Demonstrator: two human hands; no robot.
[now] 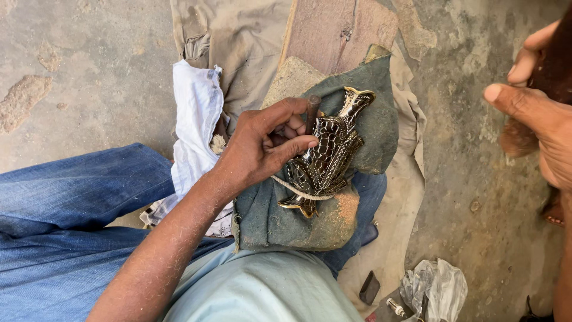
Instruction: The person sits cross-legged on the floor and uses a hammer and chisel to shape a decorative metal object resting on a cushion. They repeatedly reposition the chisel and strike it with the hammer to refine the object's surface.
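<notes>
Pinning a metal fish (326, 156) on grey cloth (375, 122), left hand (262, 146).

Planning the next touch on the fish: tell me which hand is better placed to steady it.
Left. The left hand lies on the fish, pinching a rod against it on the pad. The right hand is raised off to the side, apart from it, holding a brown thing.

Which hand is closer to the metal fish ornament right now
Left. The left hand rests on the metal fish ornament, fingers touching it; the right hand is raised well off to its right.
</notes>
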